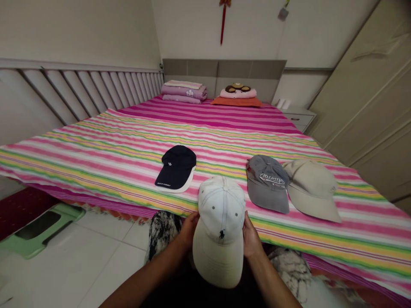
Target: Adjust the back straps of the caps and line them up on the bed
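A white baseball cap with a small dark embroidered figure is held between my two hands at the near edge of the bed, its brim toward me. My left hand grips its left side, and my right hand grips the right side; the fingertips are partly hidden by the cap. Beyond it to the left lies a navy cap with a white edge under its brim. To the right, a grey cap with lettering rests against a beige cap.
A striped cloth covers the bed. Folded purple bedding and a pink pillow stack sit by the headboard. A slatted rail runs along the left. On the floor stands a green stool; a nightstand is at the back right.
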The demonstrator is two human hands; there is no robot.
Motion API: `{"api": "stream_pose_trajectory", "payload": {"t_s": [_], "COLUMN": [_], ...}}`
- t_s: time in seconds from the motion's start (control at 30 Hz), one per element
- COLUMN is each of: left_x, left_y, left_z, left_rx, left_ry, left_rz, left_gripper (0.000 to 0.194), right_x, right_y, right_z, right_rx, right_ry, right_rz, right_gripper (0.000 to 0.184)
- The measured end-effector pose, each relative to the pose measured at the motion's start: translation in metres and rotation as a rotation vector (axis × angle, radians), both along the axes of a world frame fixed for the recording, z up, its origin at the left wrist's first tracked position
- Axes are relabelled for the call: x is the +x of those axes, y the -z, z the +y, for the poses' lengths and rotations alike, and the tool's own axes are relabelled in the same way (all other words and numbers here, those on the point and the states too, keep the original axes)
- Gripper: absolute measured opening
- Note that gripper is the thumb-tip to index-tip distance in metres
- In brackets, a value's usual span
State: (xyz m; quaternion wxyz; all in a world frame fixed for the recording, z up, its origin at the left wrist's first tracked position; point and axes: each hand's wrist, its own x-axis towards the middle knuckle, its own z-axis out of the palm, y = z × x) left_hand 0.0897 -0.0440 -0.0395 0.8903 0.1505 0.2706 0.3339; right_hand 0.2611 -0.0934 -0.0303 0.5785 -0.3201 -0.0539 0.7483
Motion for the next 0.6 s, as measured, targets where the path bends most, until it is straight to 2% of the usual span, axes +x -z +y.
{"api": "stream_pose_trajectory", "payload": {"t_s": [0.1, 0.2, 0.33, 0.4, 0.5, 0.6], "left_x": [-0.005, -0.014, -0.022, -0.023, -0.025, -0.023], "left_y": [-0.003, -0.007, -0.013, -0.014, -0.014, -0.017], "left_z": [0.01, 0.006, -0.002, -0.004, -0.007, -0.01], "left_rx": [-0.043, -0.074, -0.094, -0.107, -0.09, -0.009], "left_ry": [0.048, 0.115, 0.081, 0.06, -0.015, -0.119], "left_rz": [-0.098, -0.109, -0.117, -0.11, -0.076, -0.012], "left_gripper": [0.033, 0.03, 0.026, 0.023, 0.016, 0.021], "right_x": [-0.001, -0.003, -0.007, -0.01, -0.013, -0.012], "right_y": [-0.001, 0.001, 0.009, 0.013, 0.016, 0.015], "right_z": [-0.004, -0.012, -0.038, -0.054, -0.074, -0.082], "right_rx": [0.037, 0.053, 0.113, 0.161, 0.208, 0.229], "right_ry": [0.034, 0.1, 0.126, 0.078, -0.103, -0.198], "right_rz": [-0.019, -0.008, -0.046, -0.058, -0.05, -0.106], "right_gripper": [0.045, 0.036, 0.027, 0.029, 0.043, 0.047]}}
